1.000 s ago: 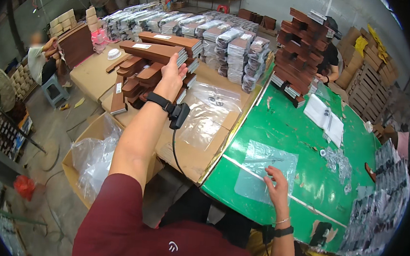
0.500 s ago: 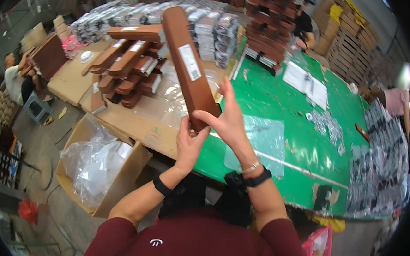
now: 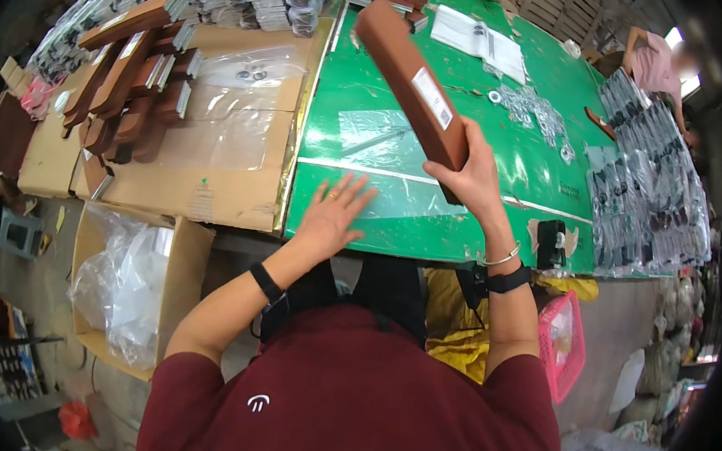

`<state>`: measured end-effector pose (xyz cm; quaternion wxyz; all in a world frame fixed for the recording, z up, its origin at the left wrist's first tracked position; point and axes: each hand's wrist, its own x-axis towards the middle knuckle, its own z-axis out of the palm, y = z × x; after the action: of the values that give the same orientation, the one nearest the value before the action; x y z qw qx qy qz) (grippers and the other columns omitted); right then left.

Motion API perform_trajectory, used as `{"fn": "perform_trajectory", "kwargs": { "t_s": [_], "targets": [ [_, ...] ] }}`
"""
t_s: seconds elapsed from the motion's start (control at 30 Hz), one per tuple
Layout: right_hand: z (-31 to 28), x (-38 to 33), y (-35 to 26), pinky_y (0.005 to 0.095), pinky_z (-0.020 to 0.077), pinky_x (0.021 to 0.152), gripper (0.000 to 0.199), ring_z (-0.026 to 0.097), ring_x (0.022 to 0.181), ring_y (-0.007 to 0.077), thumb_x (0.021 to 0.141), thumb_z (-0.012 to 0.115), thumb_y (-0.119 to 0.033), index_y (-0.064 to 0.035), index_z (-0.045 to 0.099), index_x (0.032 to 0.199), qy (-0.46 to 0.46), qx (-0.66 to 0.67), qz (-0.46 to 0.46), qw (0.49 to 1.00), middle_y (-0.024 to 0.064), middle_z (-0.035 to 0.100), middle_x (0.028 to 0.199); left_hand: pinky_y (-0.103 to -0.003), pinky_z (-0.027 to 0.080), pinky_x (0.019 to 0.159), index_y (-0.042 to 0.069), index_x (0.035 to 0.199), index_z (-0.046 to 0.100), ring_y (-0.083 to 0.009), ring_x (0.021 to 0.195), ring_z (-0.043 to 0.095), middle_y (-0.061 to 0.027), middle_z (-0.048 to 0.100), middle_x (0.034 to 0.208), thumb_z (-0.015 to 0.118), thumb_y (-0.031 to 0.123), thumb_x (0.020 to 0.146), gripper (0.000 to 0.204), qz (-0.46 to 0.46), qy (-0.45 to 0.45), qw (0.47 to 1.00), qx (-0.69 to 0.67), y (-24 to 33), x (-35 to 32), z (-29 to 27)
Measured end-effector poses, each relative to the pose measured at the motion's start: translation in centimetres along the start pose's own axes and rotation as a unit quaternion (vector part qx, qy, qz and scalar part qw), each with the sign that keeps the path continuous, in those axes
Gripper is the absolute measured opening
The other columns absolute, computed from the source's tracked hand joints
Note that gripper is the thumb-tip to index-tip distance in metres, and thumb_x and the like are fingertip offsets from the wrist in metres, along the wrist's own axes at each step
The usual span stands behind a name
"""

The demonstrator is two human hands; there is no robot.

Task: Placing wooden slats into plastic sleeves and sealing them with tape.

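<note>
A long reddish-brown bar (image 3: 402, 80) with a white label on one side is tilted above the green table. My right hand (image 3: 477, 174) is closed around its lower end. My left hand (image 3: 332, 221) is at the front of the table with fingers spread, holding nothing. Just past its fingertips is a flat clear plastic bag (image 3: 369, 129) on the green surface, partly covered by the bar and my right hand. A thin, pale strip-like shape shows at the bag. I cannot tell whether my left fingertips touch the bag.
Similar brown bars (image 3: 122, 79) lie stacked on cardboard at the left. Small bagged metal parts (image 3: 531, 107) and white sheets (image 3: 477, 41) lie on the green table (image 3: 542, 185). Wrapped packs (image 3: 653, 181) fill its right end. An open carton (image 3: 184, 267) of plastic bags stands below, left. Co-workers are at both sides.
My left hand has let go of the bar and moved down to the table, fingers spreading. My right hand has carried the bar to the right. The view has tipped downward and shifted right.
</note>
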<state>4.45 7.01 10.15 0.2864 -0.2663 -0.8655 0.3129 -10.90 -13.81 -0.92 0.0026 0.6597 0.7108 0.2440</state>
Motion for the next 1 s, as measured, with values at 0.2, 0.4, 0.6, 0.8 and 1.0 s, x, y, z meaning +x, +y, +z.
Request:
{"fn": "perform_trajectory", "kwargs": {
  "t_s": [0.2,0.4,0.6,0.8,1.0],
  "targets": [
    [2.7,-3.9,3.7,0.0443,0.0436,0.097,0.075,0.059,0.113,0.0350,0.062,0.086,-0.023,-0.0018,0.053,0.126,-0.088,-0.146,-0.015,0.985,0.0186,0.062,0.120,-0.041,0.049,0.088,0.007,0.108,0.064,-0.0299,0.105,0.057,-0.0089,0.060,0.112,0.074,0.013,0.078,0.032,0.000,0.015,1.000,-0.025,0.8,-0.5,1.2],
    [4.3,-5.2,6.8,0.0435,0.0435,0.097,0.075,0.058,0.113,0.0352,0.061,0.087,-0.022,-0.0034,0.054,0.125,-0.088,-0.183,-0.109,0.973,0.0178,0.062,0.120,-0.040,0.051,0.076,0.006,0.090,0.059,-0.0310,0.089,0.057,-0.0105,0.057,0.094,0.068,0.007,0.082,0.012,0.042,0.027,0.999,-0.014,1.1,-1.0,2.0],
    [0.1,-3.5,4.5,0.0449,0.0417,0.102,0.077,0.059,0.115,0.0374,0.066,0.086,-0.032,-0.0020,0.054,0.129,-0.086,-0.031,-0.018,0.996,0.0188,0.062,0.122,-0.044,0.050,0.080,0.005,0.088,0.060,-0.0325,0.091,0.058,-0.0123,0.058,0.089,0.066,0.011,0.086,0.009,0.034,0.083,0.992,-0.085,0.9,3.5,-0.4],
    [-1.7,-2.9,1.7,0.0451,0.0417,0.102,0.082,0.059,0.114,0.0371,0.068,0.086,-0.037,0.0020,0.052,0.132,-0.073,0.093,0.047,0.992,0.0222,0.062,0.122,-0.046,0.049,0.081,0.007,0.093,0.066,-0.0318,0.094,0.060,-0.0112,0.063,0.090,0.072,0.013,0.081,0.016,0.028,0.060,0.994,-0.082,-2.9,13.5,2.3],
    [0.7,-5.0,3.6,0.0423,0.0416,0.100,0.082,0.059,0.116,0.0354,0.066,0.087,-0.036,0.0009,0.053,0.131,-0.046,-0.112,-0.006,0.993,0.0206,0.061,0.127,-0.045,0.051,0.082,0.009,0.105,0.069,-0.0330,0.094,0.065,-0.0124,0.069,0.099,0.070,0.015,0.085,0.021,-0.206,0.169,0.950,-0.163,-8.6,13.1,3.6]
  ]
}}
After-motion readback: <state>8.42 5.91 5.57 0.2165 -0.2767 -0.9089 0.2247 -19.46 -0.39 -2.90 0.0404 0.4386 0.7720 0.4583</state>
